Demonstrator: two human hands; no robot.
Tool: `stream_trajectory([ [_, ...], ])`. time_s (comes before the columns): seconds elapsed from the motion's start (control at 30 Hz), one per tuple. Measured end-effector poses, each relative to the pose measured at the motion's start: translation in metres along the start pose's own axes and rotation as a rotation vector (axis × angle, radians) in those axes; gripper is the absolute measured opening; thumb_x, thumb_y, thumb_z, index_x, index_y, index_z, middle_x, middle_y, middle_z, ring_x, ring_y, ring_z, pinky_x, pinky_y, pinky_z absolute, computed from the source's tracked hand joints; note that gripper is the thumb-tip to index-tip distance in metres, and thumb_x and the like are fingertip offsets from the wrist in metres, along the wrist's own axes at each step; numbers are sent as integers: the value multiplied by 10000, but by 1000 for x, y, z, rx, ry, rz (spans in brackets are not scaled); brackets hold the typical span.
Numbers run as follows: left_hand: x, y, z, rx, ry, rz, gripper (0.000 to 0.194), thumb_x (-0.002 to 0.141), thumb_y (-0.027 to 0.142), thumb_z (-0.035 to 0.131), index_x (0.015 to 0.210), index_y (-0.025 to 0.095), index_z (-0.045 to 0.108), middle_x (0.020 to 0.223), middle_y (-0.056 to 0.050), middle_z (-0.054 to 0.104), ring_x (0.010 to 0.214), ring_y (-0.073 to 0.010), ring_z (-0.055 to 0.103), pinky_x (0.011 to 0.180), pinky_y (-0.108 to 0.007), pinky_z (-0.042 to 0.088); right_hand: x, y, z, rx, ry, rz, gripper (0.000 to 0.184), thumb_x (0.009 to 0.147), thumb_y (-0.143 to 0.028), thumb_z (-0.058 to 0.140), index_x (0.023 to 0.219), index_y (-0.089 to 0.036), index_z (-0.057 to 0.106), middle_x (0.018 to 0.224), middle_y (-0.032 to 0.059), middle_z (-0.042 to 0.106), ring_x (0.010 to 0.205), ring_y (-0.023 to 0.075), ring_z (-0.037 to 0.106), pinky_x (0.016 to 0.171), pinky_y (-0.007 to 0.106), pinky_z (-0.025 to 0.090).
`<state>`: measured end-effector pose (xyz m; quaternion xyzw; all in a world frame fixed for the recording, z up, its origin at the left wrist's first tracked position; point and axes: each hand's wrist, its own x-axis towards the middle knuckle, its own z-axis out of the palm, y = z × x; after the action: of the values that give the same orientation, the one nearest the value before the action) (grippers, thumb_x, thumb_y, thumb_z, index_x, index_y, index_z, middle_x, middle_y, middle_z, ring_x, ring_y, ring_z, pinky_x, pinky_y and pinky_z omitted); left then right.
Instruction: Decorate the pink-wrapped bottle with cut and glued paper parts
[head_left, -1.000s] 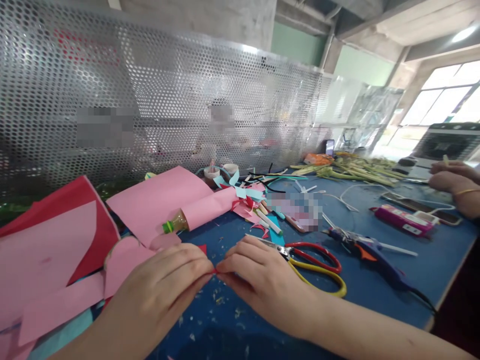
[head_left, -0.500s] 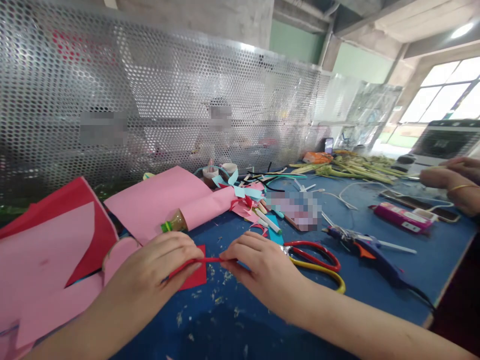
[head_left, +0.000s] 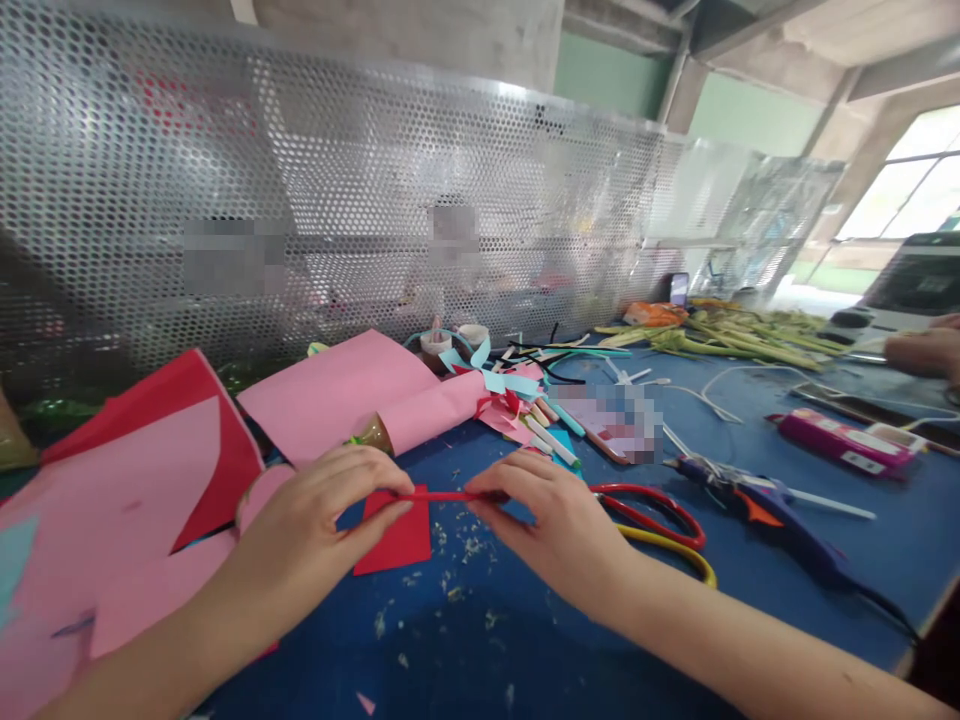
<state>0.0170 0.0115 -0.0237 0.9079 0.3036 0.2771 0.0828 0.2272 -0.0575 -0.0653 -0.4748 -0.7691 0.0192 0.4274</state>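
Observation:
A small red paper piece (head_left: pixel 397 535) lies on the blue table (head_left: pixel 525 640) between my hands. Its upper edge is rolled into a thin red strip (head_left: pixel 442 495). My left hand (head_left: pixel 315 520) pinches the left end of that rolled edge. My right hand (head_left: pixel 555 530) pinches the right end, fingers closed on it. Both hands hover just above the tabletop, close together.
Red-and-yellow scissors (head_left: pixel 660 525) lie right of my right hand, a blue glue gun (head_left: pixel 757 510) beyond. Pink paper sheets (head_left: pixel 112 530) and a pink roll (head_left: pixel 427 405) sit left and behind. Paper scraps litter the table. Another person's hand (head_left: pixel 926 350) rests far right. A perforated metal screen (head_left: pixel 337 200) backs the table.
My hands have drawn apart along the red paper's edge, showing a longer rolled strip and more of the red sheet. The view shifted slightly left.

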Motion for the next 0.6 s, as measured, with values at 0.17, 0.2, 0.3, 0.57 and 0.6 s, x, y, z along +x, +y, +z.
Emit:
stream_trajectory([
  [0.17,-4,3,-2,-20,51,20,90,857,264,529,821,242,609,838,23,681,809,-148,637,759,-268,507,1,0,-2,34,67,-70,97,876,-132,559,895,-188,636,822,29,671,775,152,617,706,271,510],
  [0.2,-4,4,-2,-22,61,32,85,861,250,532,823,238,607,840,21,678,812,-145,634,764,-267,503,1,-1,-3,36,77,-72,102,873,-128,562,907,-189,636,833,32,670,782,154,619,712,270,513],
  [0.3,-6,5,-1,-28,62,97,87,870,224,543,819,230,613,833,18,676,820,-137,632,771,-254,494,1,-2,-4,42,85,-43,139,857,-132,587,969,-201,632,845,27,669,791,152,627,726,263,522],
  [0.57,-11,9,4,-2,55,168,186,879,170,543,989,264,660,914,14,676,863,-129,632,790,-237,493,-1,-1,-1,134,16,-63,172,879,-142,556,993,-217,660,865,33,656,807,139,630,732,248,528],
  [0.6,-11,9,4,-3,54,173,185,881,171,542,984,263,665,902,12,672,850,-129,631,780,-237,495,-2,-2,-1,134,8,-65,178,881,-143,553,1002,-220,659,866,34,652,806,139,628,729,251,528],
])
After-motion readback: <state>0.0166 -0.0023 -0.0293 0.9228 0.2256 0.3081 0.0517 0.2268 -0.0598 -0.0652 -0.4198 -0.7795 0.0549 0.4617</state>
